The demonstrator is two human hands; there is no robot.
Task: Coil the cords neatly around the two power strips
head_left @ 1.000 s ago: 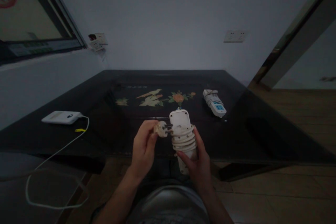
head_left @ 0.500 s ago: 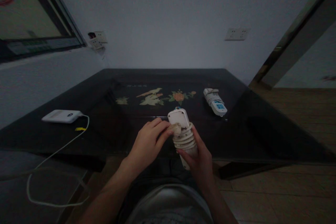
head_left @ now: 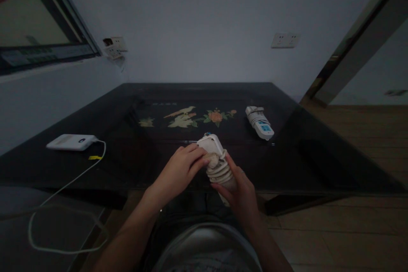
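A white power strip (head_left: pixel 211 144) with its cord (head_left: pixel 220 171) coiled round the middle is held above the table's near edge, tilted with its top to the left. My right hand (head_left: pixel 239 187) wraps the lower part of the strip from the right, thumb across the coils. My left hand (head_left: pixel 185 165) pinches the plug (head_left: pixel 211 160) at the cord's end, against the strip's upper left side. The plug's prongs are hidden by the fingers. On the table to the right lies a second power strip (head_left: pixel 264 128) with blue socket faces, its cord wound round it.
A white power bank-like device (head_left: pixel 72 142) lies on the left of the black table (head_left: pixel 191 93), its white cable (head_left: pixel 73 182) hanging over the front edge. A yellow tag (head_left: pixel 94 157) is beside the cable. Wall sockets (head_left: pixel 285 40) are on the wall behind.
The power strip has tipped further left at its top and shifted slightly left in both hands. My left hand keeps its pinch on the plug. The view has shifted slightly.
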